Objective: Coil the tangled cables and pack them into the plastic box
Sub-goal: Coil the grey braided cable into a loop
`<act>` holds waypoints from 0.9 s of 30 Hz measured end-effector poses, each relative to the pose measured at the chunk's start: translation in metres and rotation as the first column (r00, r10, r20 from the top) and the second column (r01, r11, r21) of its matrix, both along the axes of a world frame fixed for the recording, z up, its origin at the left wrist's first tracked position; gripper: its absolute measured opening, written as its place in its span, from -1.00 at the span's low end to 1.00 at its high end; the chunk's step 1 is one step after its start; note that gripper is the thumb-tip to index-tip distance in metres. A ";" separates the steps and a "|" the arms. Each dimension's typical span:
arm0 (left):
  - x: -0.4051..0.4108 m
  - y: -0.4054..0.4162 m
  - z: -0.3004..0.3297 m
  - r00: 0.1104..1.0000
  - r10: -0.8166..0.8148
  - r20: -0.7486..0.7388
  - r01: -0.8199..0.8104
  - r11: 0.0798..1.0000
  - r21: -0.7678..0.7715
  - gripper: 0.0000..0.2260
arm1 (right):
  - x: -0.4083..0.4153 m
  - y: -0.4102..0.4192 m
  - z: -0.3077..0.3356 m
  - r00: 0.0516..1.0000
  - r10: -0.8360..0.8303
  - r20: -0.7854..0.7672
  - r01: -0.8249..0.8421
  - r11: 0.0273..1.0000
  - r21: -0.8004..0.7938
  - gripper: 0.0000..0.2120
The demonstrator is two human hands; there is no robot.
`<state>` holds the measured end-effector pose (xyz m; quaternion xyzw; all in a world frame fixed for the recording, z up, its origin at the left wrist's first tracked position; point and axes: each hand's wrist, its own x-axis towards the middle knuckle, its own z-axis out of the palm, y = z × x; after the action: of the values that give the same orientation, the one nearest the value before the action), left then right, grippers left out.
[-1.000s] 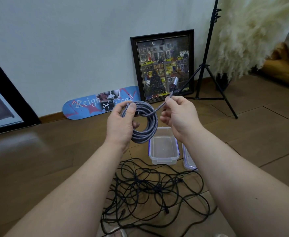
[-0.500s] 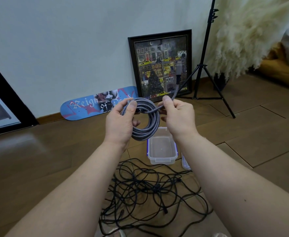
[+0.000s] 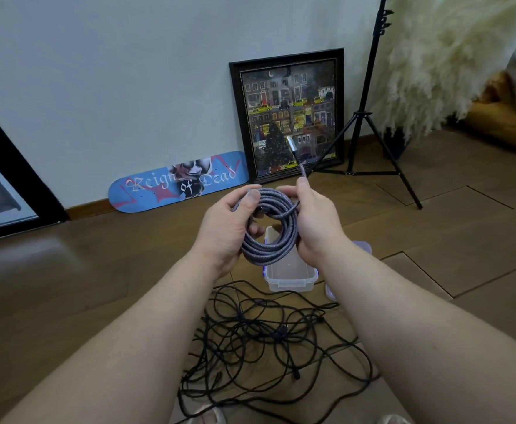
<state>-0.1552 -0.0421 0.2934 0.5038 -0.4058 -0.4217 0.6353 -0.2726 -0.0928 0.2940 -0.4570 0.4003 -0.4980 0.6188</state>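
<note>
fingers of left hand (image 3: 223, 231) curl round grey braided coil (image 3: 270, 228); right hand (image 3: 315, 221) pinches its loose end. plastic box (image 3: 290, 275) below holds nothing yet, black tangle (image 3: 269, 341) near, uncoiled. approx 1 cable coiled, none packed.

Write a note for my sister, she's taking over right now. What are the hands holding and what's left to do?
Left hand grips the grey braided cable coil. Right hand pinches its loose end, plug pointing up.
Plastic box sits open on the floor under the coil, nothing visible inside; what looks like its lid lies beside it.
Done: grey cable nearly coiled.
Left: tuck the end, put the coil in the box, then untangle and coil the black cables on the floor.
</note>
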 end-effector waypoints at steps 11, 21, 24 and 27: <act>-0.005 0.015 0.000 0.977 -0.210 0.040 0.169 0.873 0.458 -0.60 | -0.010 -0.008 0.001 0.954 -0.300 0.002 0.300 0.954 -0.025 -0.60; -0.005 0.002 0.000 0.848 -0.018 0.529 -0.185 0.927 0.327 -0.91 | -0.012 -0.010 -0.012 0.958 -0.242 -0.151 0.221 0.965 -0.144 -0.63; -0.007 0.000 0.004 0.518 0.031 0.855 -0.302 0.942 0.149 -0.88 | -0.012 -0.012 -0.011 0.954 -0.262 -0.144 0.245 0.961 -0.125 -0.63; -0.003 0.000 0.003 0.529 0.046 0.847 -0.275 0.954 0.120 -0.56 | -0.016 -0.014 -0.010 0.953 -0.268 -0.140 0.259 0.963 -0.078 -0.62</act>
<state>-0.1587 -0.0425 0.2965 0.7513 -0.5565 -0.1152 0.3355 -0.2881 -0.1067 0.2844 -0.4531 0.4881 -0.5521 0.5015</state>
